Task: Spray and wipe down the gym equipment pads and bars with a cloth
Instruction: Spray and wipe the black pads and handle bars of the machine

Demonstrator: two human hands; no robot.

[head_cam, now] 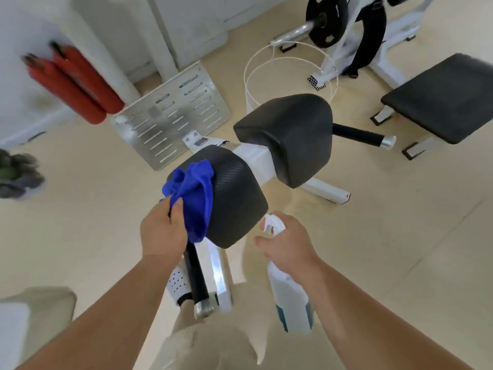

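Two black textured pads sit on a white machine frame point(257, 158). The near pad point(234, 198) has a blue cloth point(194, 196) draped over its left side. My left hand point(162, 231) grips the lower part of that cloth against the pad's left edge. My right hand point(288, 241) holds a white spray bottle point(290, 297) by its neck, just right of the near pad, nozzle pointing left. The far pad point(288, 134) lies beyond. One black handle bar point(196, 276) runs down below the near pad, and another handle bar point(360, 134) sticks out right of the far pad.
A metal foot plate point(170, 118) leans behind the machine. Two red cylinders point(72, 84) stand by the left wall. A flat black bench point(448, 100) is at right, a barbell with a black weight plate point(326, 20) behind it. A white wire hoop point(288, 73) rests on the beige floor.
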